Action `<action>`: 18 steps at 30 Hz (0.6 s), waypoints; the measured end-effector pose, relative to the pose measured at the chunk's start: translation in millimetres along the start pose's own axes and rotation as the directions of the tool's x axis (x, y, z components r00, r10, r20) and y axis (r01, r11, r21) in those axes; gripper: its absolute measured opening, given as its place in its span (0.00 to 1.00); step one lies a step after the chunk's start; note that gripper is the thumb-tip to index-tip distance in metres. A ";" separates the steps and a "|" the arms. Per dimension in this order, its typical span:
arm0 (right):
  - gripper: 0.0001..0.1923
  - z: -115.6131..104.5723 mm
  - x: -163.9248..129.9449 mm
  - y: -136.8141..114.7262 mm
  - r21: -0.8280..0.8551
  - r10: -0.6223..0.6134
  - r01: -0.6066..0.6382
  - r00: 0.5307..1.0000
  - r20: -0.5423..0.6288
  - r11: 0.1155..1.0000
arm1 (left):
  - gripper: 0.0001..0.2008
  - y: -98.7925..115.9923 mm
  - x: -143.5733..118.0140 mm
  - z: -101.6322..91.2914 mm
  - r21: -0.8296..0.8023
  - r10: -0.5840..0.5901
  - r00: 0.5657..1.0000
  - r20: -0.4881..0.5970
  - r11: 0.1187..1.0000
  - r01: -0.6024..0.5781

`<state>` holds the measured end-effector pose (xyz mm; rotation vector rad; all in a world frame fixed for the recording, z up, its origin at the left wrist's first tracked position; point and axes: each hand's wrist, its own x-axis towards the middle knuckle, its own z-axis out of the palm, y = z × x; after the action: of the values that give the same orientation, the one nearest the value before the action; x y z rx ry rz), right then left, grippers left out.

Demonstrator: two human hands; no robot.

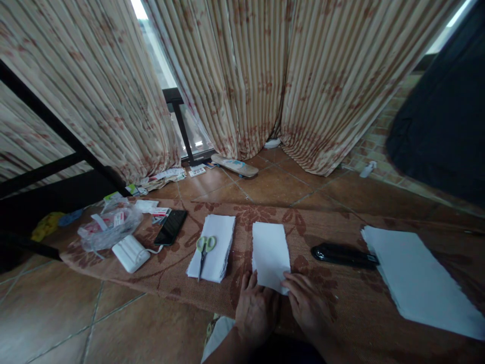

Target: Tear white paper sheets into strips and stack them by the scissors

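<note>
A small white sheet of paper [270, 247] with rough side edges lies in front of me; I cannot tell whether it is one sheet or several. My left hand [255, 308] is at its near left corner, fingers curled against the near edge. My right hand [307, 303] grips the near right corner, fingertips on top of the paper. To the left is a stack of similar cut paper [220, 237], with green-handled scissors [205, 247] lying on it. At the right, a long glossy black tool [343, 255] points toward a stack of larger white sheets [424, 278].
A brown patterned cloth [170, 278] covers the low table. On its left are a black phone [171, 227], a cabled white power bank [131, 254] and a clear plastic bag [109, 227]. Beyond, a skateboard [235, 165] rests on the tiled floor near curtains [242, 76].
</note>
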<state>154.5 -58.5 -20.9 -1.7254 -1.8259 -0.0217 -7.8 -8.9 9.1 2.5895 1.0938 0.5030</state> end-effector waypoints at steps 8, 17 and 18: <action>0.18 -0.9 -1.7 -3.2 -0.030 0.030 -0.030 0.999 0.014 0.999 | 0.06 -1.5 0.2 -0.1 -0.040 0.008 0.999 -0.041 0.999 -0.010; 0.24 -1.9 -4.9 -1.8 -0.009 0.021 -0.021 0.999 0.031 1.000 | 0.18 -30.7 -5.7 4.8 -0.478 -0.362 0.874 -0.324 0.860 0.179; 0.24 -2.2 -4.7 -1.9 -0.009 0.022 -0.022 0.999 0.033 1.000 | 0.18 -31.6 -5.7 3.9 -0.478 -0.371 0.864 -0.341 0.860 0.180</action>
<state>153.4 -64.0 -20.4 -1.7613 -1.8332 0.0084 -29.8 7.7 -7.9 1.9318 1.2903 1.1296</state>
